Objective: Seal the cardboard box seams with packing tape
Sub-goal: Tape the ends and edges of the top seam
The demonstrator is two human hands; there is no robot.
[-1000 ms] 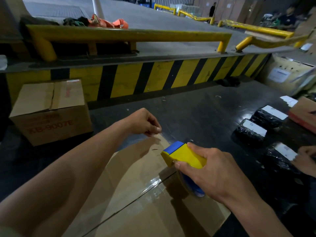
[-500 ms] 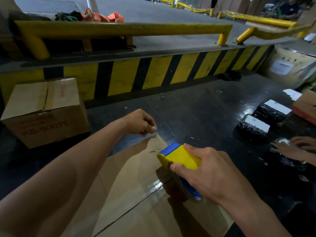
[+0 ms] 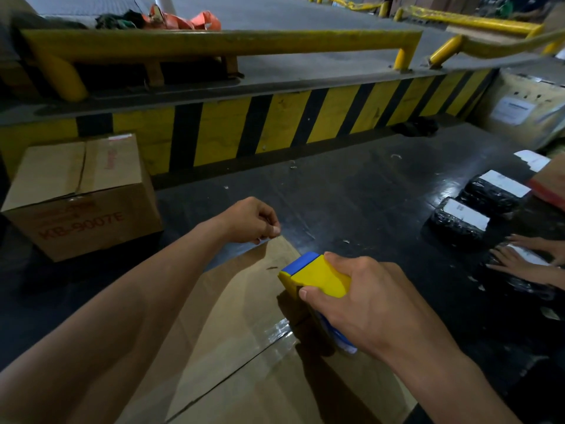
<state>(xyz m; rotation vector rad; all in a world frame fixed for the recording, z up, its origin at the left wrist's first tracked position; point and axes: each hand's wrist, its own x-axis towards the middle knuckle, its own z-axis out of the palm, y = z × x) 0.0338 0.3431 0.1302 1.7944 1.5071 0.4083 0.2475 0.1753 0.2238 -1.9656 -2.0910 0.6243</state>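
Head view of a cardboard box (image 3: 232, 316) lying in the foreground on a dark worktop (image 3: 367, 191). Its top flaps meet at a seam that runs diagonally from lower left toward the right edge. The left hand (image 3: 249, 221) reaches to the box's far corner with fingers curled, thumb and forefinger pinching the end of the clear packing tape (image 3: 276, 328), a glossy strip of which lies along the seam. The right hand (image 3: 370, 307) grips a yellow and blue tape dispenser (image 3: 315, 272) from above, fingers wrapped over its top and thumb on its near side. The dispenser is held over the seam near the box's right edge; whether it touches the cardboard cannot be told. At left, well apart, a second box (image 3: 79, 191) printed KB-9007E stands near a yellow-and-black striped barrier (image 3: 275, 127). At right, two black wrapped parcels (image 3: 449, 224) with white labels lie side by side, and another person's hands (image 3: 516, 261) rest on a third.
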